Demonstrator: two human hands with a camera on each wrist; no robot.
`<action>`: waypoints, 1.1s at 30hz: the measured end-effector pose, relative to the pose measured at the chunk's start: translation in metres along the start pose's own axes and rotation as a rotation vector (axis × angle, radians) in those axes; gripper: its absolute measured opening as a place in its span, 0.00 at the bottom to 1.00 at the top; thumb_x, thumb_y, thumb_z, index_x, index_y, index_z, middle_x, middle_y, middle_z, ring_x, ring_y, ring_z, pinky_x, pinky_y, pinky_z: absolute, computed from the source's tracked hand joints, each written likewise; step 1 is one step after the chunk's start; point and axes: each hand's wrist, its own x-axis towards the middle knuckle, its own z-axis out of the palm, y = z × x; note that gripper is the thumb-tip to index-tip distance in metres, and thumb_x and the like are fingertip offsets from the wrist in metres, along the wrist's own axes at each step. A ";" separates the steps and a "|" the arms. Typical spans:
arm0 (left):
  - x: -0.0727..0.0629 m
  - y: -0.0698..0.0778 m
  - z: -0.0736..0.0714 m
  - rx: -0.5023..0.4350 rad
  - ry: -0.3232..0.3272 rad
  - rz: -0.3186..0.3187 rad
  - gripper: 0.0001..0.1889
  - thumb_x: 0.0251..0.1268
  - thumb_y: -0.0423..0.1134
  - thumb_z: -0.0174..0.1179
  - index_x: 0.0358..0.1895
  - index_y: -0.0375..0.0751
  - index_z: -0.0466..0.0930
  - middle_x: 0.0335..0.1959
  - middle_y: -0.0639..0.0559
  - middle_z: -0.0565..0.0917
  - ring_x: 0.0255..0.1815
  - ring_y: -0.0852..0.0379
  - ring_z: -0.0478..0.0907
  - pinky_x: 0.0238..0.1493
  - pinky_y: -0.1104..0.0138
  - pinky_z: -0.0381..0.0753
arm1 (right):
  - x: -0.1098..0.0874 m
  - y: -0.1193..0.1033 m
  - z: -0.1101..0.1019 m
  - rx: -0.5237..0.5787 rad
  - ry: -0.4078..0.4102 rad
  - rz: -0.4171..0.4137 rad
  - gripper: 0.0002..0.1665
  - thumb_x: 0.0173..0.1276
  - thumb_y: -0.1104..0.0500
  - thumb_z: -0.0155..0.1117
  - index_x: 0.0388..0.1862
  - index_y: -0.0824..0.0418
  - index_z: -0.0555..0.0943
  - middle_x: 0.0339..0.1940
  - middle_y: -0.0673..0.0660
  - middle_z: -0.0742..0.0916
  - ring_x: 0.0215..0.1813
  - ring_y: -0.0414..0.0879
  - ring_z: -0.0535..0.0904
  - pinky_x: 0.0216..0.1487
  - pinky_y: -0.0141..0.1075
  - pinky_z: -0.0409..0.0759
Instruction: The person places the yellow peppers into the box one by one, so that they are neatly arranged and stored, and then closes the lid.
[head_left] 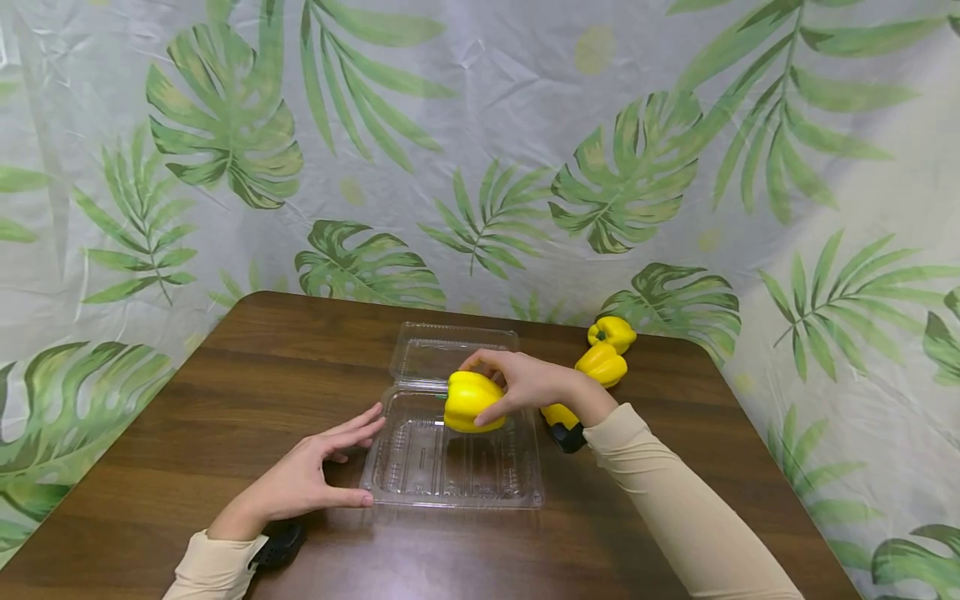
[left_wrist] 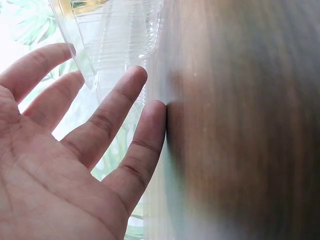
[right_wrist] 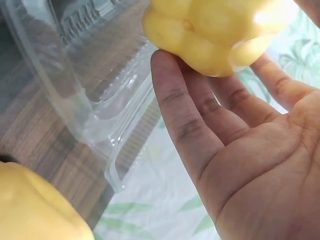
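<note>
My right hand point(head_left: 517, 385) grips a yellow bell pepper point(head_left: 471, 403) above the clear plastic container point(head_left: 420, 500). In the right wrist view, fingers and thumb close around the pepper point(right_wrist: 210, 30), whose lobed bottom faces that camera. The container lies with its hinged lid point(head_left: 453, 354) folded back, away from me. At its left side my left hand point(head_left: 307, 471) is spread, fingertips and thumb right at the rim. The left wrist view shows its fingers point(left_wrist: 107, 117) nearly straight, next to the container wall, with nothing in the palm.
Yellow peppers stand in a row at the right: one at the back point(head_left: 612, 333), one before it point(head_left: 602, 365), and one point(head_left: 558, 415) partly hidden by my right wrist. The brown wooden table point(head_left: 285, 358) ends at a leaf-patterned cloth point(head_left: 495, 125) behind it.
</note>
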 end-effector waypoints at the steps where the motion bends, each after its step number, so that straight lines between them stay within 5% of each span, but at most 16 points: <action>1: 0.000 0.000 0.000 0.002 -0.002 -0.001 0.48 0.57 0.51 0.83 0.81 0.47 0.71 0.86 0.42 0.65 0.66 0.65 0.82 0.57 0.61 0.84 | 0.001 0.000 0.000 -0.005 0.000 0.000 0.44 0.65 0.47 0.83 0.75 0.51 0.72 0.62 0.57 0.85 0.57 0.50 0.84 0.59 0.44 0.84; 11: 0.001 -0.002 -0.001 0.003 -0.013 -0.006 0.48 0.57 0.52 0.83 0.82 0.53 0.70 0.86 0.43 0.64 0.66 0.64 0.82 0.57 0.60 0.84 | 0.010 -0.006 0.006 -0.029 -0.009 -0.012 0.43 0.65 0.48 0.83 0.74 0.52 0.72 0.62 0.57 0.85 0.57 0.49 0.84 0.60 0.43 0.84; 33: 0.000 -0.001 -0.001 -0.002 -0.024 -0.009 0.50 0.56 0.52 0.83 0.82 0.45 0.70 0.87 0.44 0.64 0.67 0.62 0.82 0.59 0.60 0.85 | 0.031 -0.020 0.019 -0.082 -0.044 -0.048 0.45 0.64 0.47 0.83 0.75 0.52 0.72 0.61 0.57 0.87 0.57 0.48 0.85 0.61 0.43 0.84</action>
